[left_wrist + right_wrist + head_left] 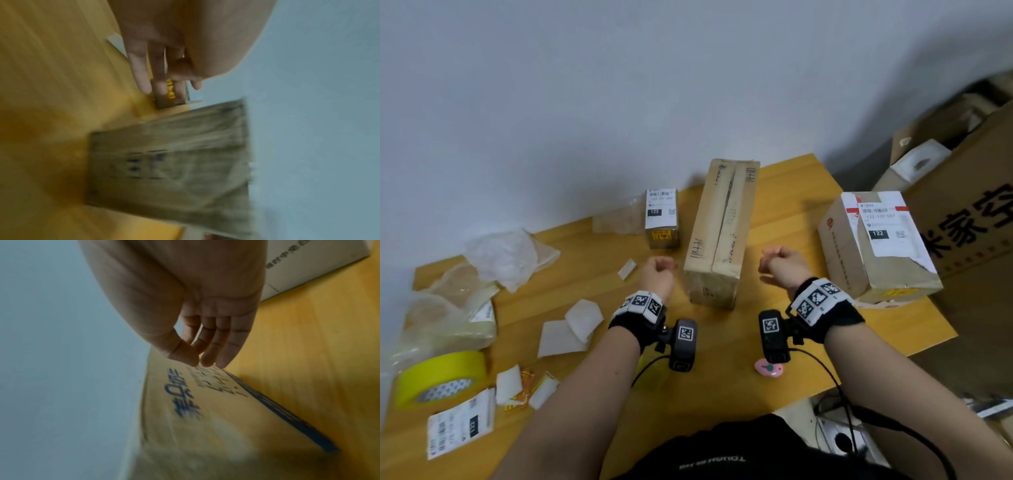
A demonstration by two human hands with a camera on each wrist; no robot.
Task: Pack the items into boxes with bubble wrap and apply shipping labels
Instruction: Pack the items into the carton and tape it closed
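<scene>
A long closed cardboard box [722, 233] with handwriting on it lies in the middle of the yellow table [722, 342]. My left hand [659, 274] hovers just left of its near end, fingers loosely curled and holding nothing. My right hand [780, 263] hovers just right of the box, also empty. In the left wrist view my left hand [164, 84] hangs relaxed in front of the long box [174, 162]. In the right wrist view my right hand [207, 360] hangs slack over the long box [205, 410], thumb close to the fingertips.
A small labelled box [661, 219] stands behind my left hand. A larger labelled box [876, 246] sits at the right edge. Bubble wrap [506, 257], a yellow tape roll [441, 377], a shipping label sheet [462, 425] and paper scraps [571, 329] lie left. A pink object [768, 368] lies near.
</scene>
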